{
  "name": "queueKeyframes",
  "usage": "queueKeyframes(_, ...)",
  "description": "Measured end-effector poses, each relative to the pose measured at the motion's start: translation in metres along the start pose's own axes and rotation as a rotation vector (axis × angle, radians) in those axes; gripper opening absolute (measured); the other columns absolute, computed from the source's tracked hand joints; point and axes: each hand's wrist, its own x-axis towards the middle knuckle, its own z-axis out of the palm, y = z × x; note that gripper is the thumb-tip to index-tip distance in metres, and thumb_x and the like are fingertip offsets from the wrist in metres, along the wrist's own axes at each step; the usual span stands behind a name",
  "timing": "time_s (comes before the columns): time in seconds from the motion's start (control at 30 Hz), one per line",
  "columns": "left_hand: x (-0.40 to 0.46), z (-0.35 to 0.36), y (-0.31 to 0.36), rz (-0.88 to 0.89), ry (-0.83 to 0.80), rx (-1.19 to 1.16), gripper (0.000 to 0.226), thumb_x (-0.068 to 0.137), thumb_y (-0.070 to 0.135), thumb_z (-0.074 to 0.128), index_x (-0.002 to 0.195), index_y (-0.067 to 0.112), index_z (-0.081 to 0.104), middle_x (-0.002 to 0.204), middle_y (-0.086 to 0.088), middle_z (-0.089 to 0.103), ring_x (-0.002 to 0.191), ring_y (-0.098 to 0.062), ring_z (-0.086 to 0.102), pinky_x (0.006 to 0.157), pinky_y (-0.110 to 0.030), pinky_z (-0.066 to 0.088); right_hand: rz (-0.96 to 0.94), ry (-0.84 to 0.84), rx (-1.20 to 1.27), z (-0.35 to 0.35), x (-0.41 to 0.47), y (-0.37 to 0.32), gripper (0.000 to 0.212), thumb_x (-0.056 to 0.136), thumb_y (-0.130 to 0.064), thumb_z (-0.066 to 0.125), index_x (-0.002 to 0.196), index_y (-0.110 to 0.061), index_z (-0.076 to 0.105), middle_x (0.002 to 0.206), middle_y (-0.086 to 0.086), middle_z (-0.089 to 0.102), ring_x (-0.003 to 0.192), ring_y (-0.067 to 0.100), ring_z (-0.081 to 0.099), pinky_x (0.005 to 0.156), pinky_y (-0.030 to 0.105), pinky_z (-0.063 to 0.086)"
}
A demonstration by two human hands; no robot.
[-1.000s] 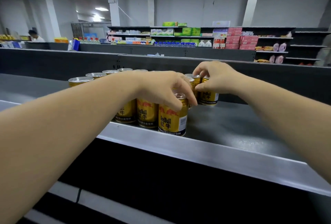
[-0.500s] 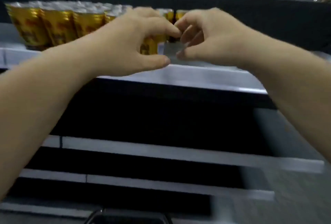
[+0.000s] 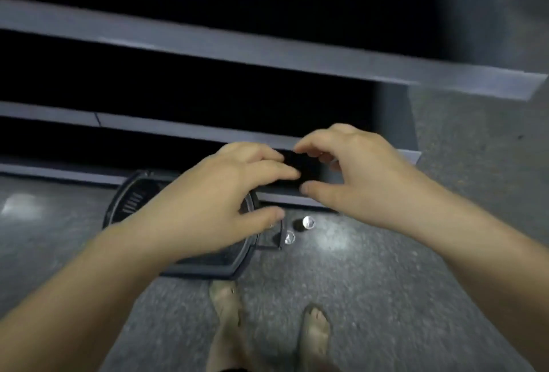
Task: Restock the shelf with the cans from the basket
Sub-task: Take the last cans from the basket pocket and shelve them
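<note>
I look down at the floor in front of the shelving. My left hand point(image 3: 219, 196) and my right hand point(image 3: 353, 175) hover side by side above a dark plastic basket point(image 3: 130, 196) that stands on the floor against the lowest shelf. Both hands hold nothing, their fingers curved and apart. My left hand covers most of the basket's inside, so its contents are hidden. Two cans stand on the floor just right of the basket, seen by their silver tops: one can point(image 3: 308, 223) further right, the other can point(image 3: 289, 237) beside the basket's handle. The picture is blurred.
Grey shelf edges point(image 3: 267, 56) run across the upper half with dark gaps between them. The shelving ends at the right point(image 3: 395, 122), with grey speckled floor point(image 3: 386, 282) beyond and below. My two bare feet point(image 3: 225, 309) stand just behind the basket.
My view has swung down from the top shelf with its gold cans to the floor. Both hands let go of the cans there and came down empty over the basket.
</note>
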Motion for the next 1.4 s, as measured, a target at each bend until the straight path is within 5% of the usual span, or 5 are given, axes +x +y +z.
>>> queueKeyframes(0.4, 0.000, 0.413, -0.085, -0.518, -0.173, -0.342, 0.048, 0.080, 0.028, 0.066, 0.126, 0.023, 0.054, 0.128, 0.001, 0.049, 0.120, -0.017, 0.044, 0.101, -0.023, 0.031, 0.313, -0.263, 0.025, 0.291, -0.040, 0.268, 0.062, 0.080, -0.023, 0.067, 0.136, -0.023, 0.042, 0.131, 0.008, 0.048, 0.123, 0.025, 0.044, 0.098, 0.026, 0.033)
queueKeyframes(0.73, 0.040, 0.672, -0.254, -0.774, -0.174, -0.189, 0.073, 0.076, 0.031, 0.068, 0.139, 0.027, 0.032, 0.149, -0.006, 0.021, 0.130, -0.030, 0.026, 0.104, -0.040, 0.032, 0.356, -0.239, -0.148, 0.528, 0.069, 0.434, 0.062, 0.080, -0.007, 0.062, 0.137, -0.020, 0.039, 0.138, 0.014, 0.037, 0.126, 0.033, 0.037, 0.102, 0.034, 0.034)
queueKeyframes(0.97, 0.065, 0.729, -0.322, -0.734, -0.109, -0.021, 0.079, 0.077, 0.015, 0.067, 0.140, 0.035, 0.027, 0.153, -0.006, 0.011, 0.136, -0.034, 0.013, 0.103, -0.053, 0.032, 0.390, -0.230, -0.302, 0.600, 0.118, 0.495, 0.082, 0.077, 0.002, 0.059, 0.143, -0.032, 0.023, 0.155, 0.013, 0.007, 0.140, 0.041, 0.007, 0.106, 0.054, 0.029)
queueKeyframes(1.17, 0.072, 0.723, -0.329, -0.708, 0.018, -0.019, 0.057, 0.075, 0.002, 0.065, 0.122, 0.031, 0.053, 0.133, -0.002, 0.042, 0.117, -0.029, 0.034, 0.089, -0.044, 0.045, 0.400, -0.204, -0.181, 0.595, 0.129, 0.508, 0.061, 0.079, 0.002, 0.056, 0.131, -0.029, 0.041, 0.132, 0.017, 0.032, 0.114, 0.043, 0.044, 0.092, 0.043, 0.045)
queueKeyframes(1.4, 0.061, 0.636, -0.226, -0.668, 0.003, -0.129, 0.052, 0.075, 0.018, 0.071, 0.120, 0.037, 0.053, 0.126, 0.005, 0.046, 0.109, -0.019, 0.031, 0.085, -0.030, 0.040, 0.320, -0.199, -0.054, 0.463, 0.071, 0.430, 0.066, 0.078, -0.013, 0.067, 0.135, -0.036, 0.040, 0.131, 0.011, 0.038, 0.111, 0.033, 0.050, 0.097, 0.039, 0.044)
